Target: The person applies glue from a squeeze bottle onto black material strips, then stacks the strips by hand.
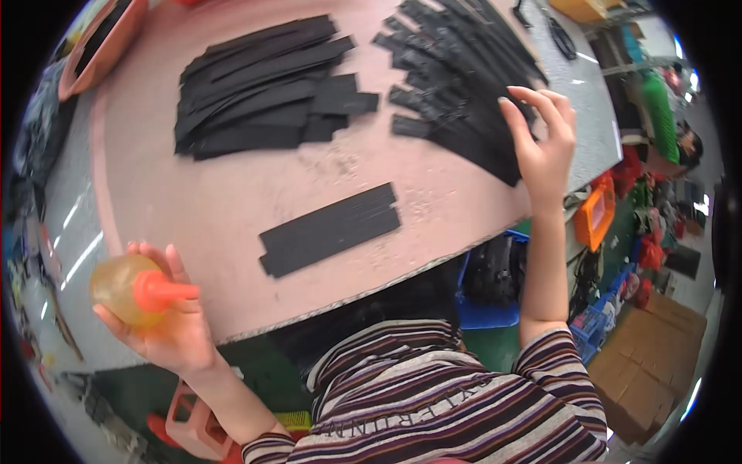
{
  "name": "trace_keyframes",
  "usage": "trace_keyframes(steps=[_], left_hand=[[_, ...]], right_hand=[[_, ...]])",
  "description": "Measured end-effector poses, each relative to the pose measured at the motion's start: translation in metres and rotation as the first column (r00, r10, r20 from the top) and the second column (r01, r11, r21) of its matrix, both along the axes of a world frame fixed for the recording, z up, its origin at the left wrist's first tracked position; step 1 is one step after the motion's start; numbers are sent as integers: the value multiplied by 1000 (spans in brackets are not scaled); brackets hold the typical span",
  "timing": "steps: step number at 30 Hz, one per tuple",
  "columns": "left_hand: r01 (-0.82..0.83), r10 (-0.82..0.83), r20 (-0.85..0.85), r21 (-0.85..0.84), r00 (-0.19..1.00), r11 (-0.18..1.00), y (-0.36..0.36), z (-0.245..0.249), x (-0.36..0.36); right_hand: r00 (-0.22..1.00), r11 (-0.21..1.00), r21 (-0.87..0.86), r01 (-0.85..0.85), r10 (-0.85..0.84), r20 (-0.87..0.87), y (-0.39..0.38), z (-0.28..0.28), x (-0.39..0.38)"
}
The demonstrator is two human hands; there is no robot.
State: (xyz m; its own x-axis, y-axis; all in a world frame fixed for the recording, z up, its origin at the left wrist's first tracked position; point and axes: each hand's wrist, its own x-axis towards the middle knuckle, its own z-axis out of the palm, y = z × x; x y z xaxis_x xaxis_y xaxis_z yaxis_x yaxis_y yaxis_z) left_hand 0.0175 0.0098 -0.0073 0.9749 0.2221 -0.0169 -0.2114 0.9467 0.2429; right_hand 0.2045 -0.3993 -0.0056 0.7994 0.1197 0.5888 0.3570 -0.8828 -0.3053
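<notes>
Looks like a small factory workshop. Shows in the broad pink-topped bench (232,193) carrying a heap of flat black cut strips (255,93), a second fanned heap of black strips (464,69) and one wide black strip lying alone (331,230). Shows too in the amber squeeze bottle with an orange nozzle (131,290), the orange plastic crate (595,216), the blue plastic bin (487,313), the brown cardboard boxes (649,363) on the floor, and a co-worker in a green top (661,116) nearby.
</notes>
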Motion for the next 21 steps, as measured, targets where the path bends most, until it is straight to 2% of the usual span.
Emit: trace_keyframes(steps=[1, 2, 4, 5, 6, 8, 12, 14, 17, 21], left_hand=[[-63, 71, -57, 135, 996, 989, 6, 3, -10], [-133, 186, -126, 342, 975, 930, 6, 5, -18], [-179, 410, -179, 696, 894, 695, -6, 5, -24], [-110, 497, -206, 838, 843, 534, -17, 5, -22], [-71, 476, -205, 864, 855, 499, -23, 5, -20], [5, 429, -205, 906, 880, 423, -28, 5, -19], [43, 449, -228, 922, 864, 385, -23, 4, -21], [50, 452, -223, 930, 864, 364, -23, 0, -20], [107, 377, -284, 898, 882, 426, -20, -7, -22], [74, 415, -295, 879, 861, 471, -18, -11, -25]], right_hand=[[984, 985, 41, -166, 169, -65, 17, 3, -11], [936, 943, 89, -322, 331, -119, 37, 7, -25], [712, 731, 141, -668, 683, -165, 83, 15, -59], [650, 674, 151, -723, 738, -180, 101, 12, -75], [587, 615, 160, -772, 787, -190, 115, 8, -86], [545, 572, 75, -817, 807, -227, 129, -1, -96], [578, 572, -85, -815, 797, -177, 134, -18, -101], [600, 599, -60, -798, 780, -178, 137, -18, -103], [608, 612, -42, -789, 771, -189, 137, -17, -104], [608, 614, -35, -789, 771, -188, 139, -16, -104]])
